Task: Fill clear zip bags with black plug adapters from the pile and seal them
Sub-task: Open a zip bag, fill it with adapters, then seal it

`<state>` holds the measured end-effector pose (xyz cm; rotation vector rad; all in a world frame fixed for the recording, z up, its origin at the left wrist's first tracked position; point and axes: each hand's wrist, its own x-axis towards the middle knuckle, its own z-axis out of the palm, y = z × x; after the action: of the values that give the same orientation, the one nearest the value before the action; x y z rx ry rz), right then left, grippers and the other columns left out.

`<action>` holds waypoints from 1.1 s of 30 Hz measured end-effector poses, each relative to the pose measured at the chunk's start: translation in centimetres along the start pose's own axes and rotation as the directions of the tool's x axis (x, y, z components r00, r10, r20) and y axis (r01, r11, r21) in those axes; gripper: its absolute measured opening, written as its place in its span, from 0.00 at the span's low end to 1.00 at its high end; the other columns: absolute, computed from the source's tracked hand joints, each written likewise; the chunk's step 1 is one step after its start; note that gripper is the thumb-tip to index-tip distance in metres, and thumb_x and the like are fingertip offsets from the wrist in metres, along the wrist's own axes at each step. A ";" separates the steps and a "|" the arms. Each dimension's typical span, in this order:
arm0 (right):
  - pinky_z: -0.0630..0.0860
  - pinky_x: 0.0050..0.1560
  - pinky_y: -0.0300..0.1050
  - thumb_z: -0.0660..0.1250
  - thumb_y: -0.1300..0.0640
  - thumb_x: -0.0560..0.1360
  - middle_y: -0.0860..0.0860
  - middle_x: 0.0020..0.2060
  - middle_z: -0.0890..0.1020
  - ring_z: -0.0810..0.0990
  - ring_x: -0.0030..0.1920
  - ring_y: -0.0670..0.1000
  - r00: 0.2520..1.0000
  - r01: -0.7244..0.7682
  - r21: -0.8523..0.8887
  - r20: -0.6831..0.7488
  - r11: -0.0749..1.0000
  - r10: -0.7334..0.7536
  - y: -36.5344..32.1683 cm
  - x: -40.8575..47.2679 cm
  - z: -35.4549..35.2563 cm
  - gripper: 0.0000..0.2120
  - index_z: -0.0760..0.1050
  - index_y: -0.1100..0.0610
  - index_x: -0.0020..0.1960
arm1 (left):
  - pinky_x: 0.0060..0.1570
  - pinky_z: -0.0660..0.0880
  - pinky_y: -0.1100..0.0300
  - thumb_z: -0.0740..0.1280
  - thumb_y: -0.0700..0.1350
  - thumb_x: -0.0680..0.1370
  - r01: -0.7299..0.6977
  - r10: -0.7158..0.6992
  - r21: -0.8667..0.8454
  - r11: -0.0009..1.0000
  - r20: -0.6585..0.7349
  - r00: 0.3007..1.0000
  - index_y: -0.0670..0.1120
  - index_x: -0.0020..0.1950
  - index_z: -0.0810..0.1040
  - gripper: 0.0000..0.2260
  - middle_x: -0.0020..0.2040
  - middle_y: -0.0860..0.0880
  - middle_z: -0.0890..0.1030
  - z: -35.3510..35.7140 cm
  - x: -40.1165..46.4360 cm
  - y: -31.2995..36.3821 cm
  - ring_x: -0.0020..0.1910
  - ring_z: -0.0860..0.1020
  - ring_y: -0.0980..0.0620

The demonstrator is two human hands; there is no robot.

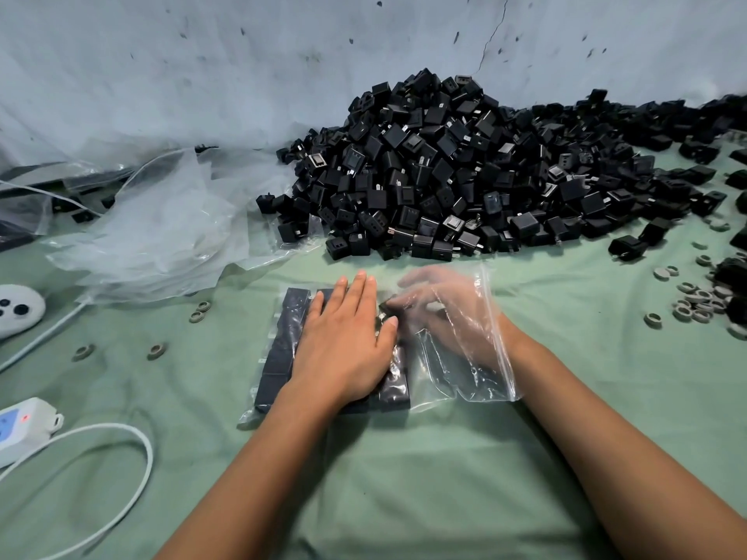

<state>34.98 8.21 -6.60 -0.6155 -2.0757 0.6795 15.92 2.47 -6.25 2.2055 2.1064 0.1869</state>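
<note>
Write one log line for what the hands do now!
left hand: presses adapters | right hand: inside zip bag | bag: unsealed

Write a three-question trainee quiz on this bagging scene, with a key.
1. True or false: the left hand lies flat on the bag.
2. Where is the right hand? A) on the pile B) inside the bag C) off the table
3. Fill in: the pile lies ____ the bag, toward the wall.

Key: 1 true; 2 B; 3 beyond.

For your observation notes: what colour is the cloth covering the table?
Pale green cloth, clearest in the head view.
</note>
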 end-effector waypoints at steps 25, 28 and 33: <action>0.78 0.42 0.37 0.62 0.56 0.82 0.47 0.49 0.78 0.79 0.43 0.45 0.944 -0.176 -0.359 0.203 0.916 0.261 1.2 2.0 1.4 0.18 0.74 0.47 0.71 | 0.56 0.75 0.46 0.60 0.46 0.85 -0.189 0.105 -0.373 0.908 -0.233 0.967 0.42 0.53 0.83 0.13 0.51 0.46 0.84 -1.9 5.3 -3.0 0.53 0.79 0.46; 0.74 0.33 0.34 0.64 0.53 0.80 0.47 0.42 0.80 0.78 0.34 0.43 0.970 -0.132 -0.317 0.154 0.939 0.188 0.4 1.3 0.6 0.17 0.80 0.53 0.67 | 0.55 0.74 0.46 0.60 0.46 0.85 -0.186 0.109 -0.367 0.911 -0.221 0.969 0.42 0.54 0.83 0.14 0.50 0.46 0.83 -1.8 5.2 -3.0 0.52 0.79 0.46; 0.70 0.31 0.33 0.69 0.57 0.79 0.49 0.37 0.79 0.75 0.28 0.43 0.929 -0.271 -0.180 0.210 0.946 0.306 1.2 1.3 0.7 0.15 0.81 0.56 0.65 | 0.56 0.74 0.47 0.60 0.46 0.85 -0.186 0.100 -0.373 0.909 -0.237 0.966 0.42 0.54 0.83 0.13 0.50 0.47 0.83 -2.1 5.0 -2.9 0.52 0.78 0.48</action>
<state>33.94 9.78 -7.00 -0.9815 -2.2941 0.8021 12.97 7.57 -4.44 2.1655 1.7895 0.8159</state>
